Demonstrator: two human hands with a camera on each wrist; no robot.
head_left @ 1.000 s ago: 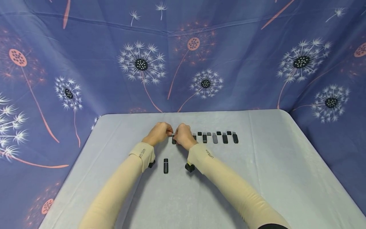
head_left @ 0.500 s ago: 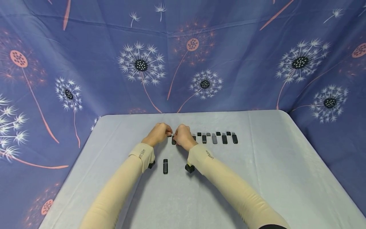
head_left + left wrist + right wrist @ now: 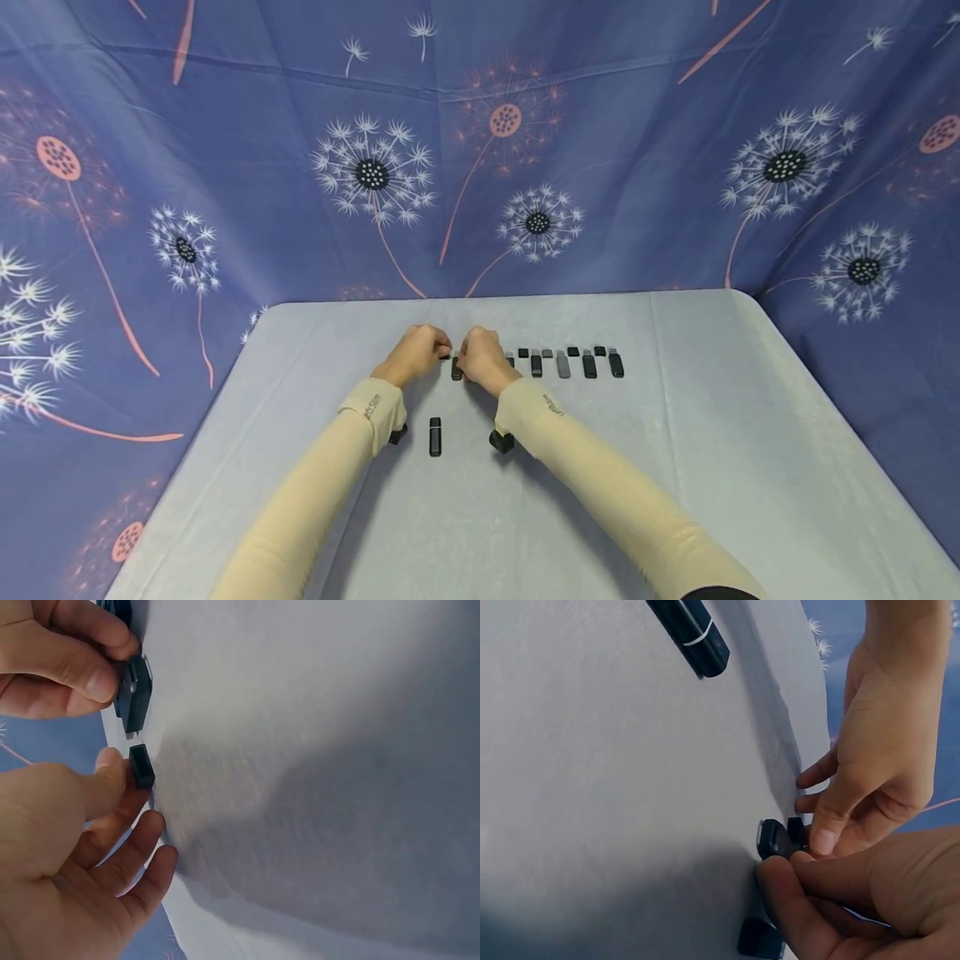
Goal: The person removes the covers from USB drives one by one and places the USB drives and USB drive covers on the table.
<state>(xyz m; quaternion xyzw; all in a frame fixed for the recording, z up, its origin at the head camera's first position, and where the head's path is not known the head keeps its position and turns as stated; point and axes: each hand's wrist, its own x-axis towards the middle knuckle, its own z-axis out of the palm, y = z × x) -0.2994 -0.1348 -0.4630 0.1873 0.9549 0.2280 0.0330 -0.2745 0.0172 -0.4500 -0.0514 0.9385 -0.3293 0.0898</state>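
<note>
At the far side of the table, my left hand pinches a small black cap between thumb and index finger; its other fingers spread loosely. Close beside it on the right, my right hand pinches a black USB stick by its side. In the left wrist view, the stick's metal plug points towards the cap, with a narrow gap between them. A second black USB stick, with its cap on, lies alone nearer me. The right hand partly hides another stick in the row.
To the right stretches a row of uncapped USB sticks, including a grey one and a black one. Behind them lie loose caps, such as a black cap and a grey cap. A patterned blue cloth hangs behind the table.
Both hands keep almost the same place and hold on the cap and the USB stick. The head view has shifted very slightly.
</note>
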